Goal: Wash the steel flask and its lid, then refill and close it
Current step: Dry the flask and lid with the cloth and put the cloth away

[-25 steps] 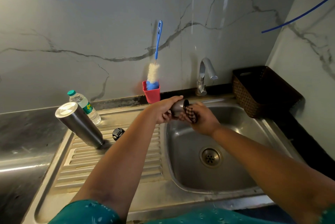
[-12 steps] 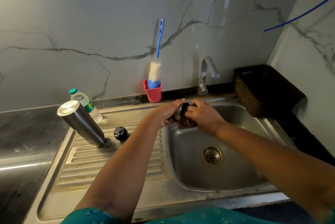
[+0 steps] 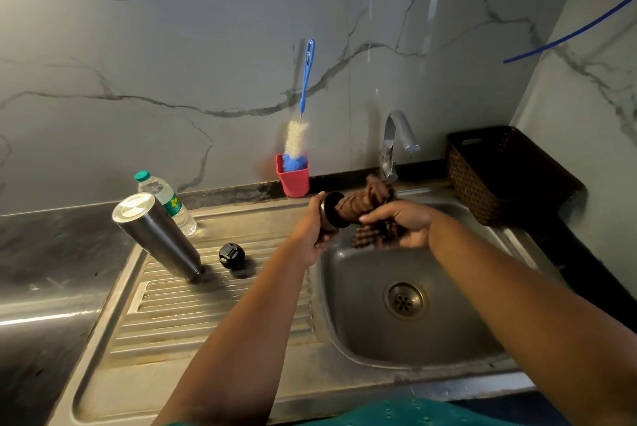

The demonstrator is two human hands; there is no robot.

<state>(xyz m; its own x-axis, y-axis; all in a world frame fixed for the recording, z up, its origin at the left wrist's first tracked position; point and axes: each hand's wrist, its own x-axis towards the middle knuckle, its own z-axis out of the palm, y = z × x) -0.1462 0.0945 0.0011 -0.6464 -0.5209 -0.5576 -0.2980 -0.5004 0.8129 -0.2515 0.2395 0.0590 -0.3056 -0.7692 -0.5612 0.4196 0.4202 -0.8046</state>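
Head view: our left hand (image 3: 315, 231) grips the steel lid (image 3: 331, 215) over the sink (image 3: 348, 322) at 12 o'clock; right hand (image 3: 403, 222) clamps a brown cloth (image 3: 365, 205) against it. Flask (image 3: 157, 236) stands inverted on the drainboard at 9 o'clock, black cap (image 3: 231, 255) just beside.

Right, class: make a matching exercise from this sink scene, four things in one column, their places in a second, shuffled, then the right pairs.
Things:
1. flask
2. brush
3. basket
4. black cap

Places:
A. in the red cup by the wall
B. on the drainboard, just right of the flask's lower end
C. on the counter right of the sink
D. upside down on the drainboard, in front of the plastic bottle

Pairs: 1-D, 2-A, 3-C, 4-B
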